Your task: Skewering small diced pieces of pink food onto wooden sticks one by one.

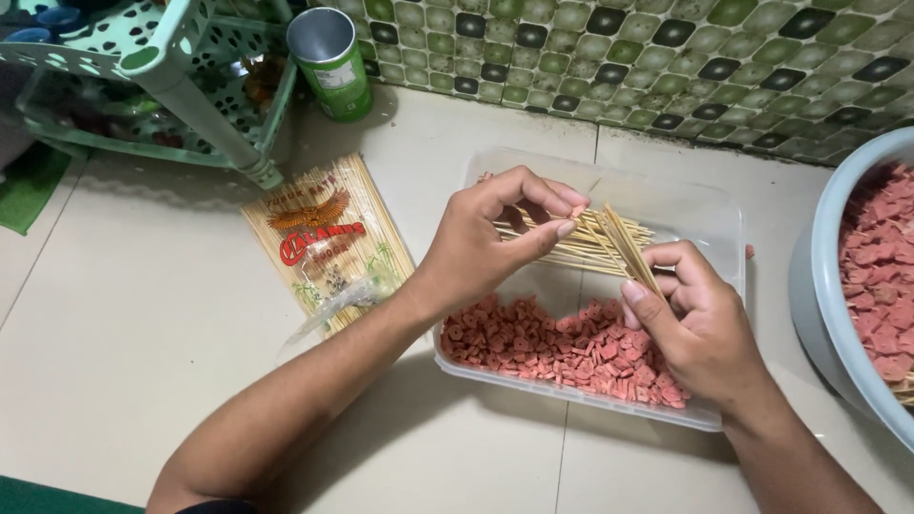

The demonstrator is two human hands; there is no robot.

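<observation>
Right hand (700, 319) clenches a skewer bundle (628, 247), left hand (481, 238) pinches a sausage slice (578, 210) onto one tip (better pierced dead centre) over the clear tub (724, 228).

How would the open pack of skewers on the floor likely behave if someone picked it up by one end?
The pack would probably stay fairly stiff, since thin sticks fill most of it. Its torn, crumpled plastic end looks floppy. The sticks may slide out there, and it likely weighs little.
</observation>
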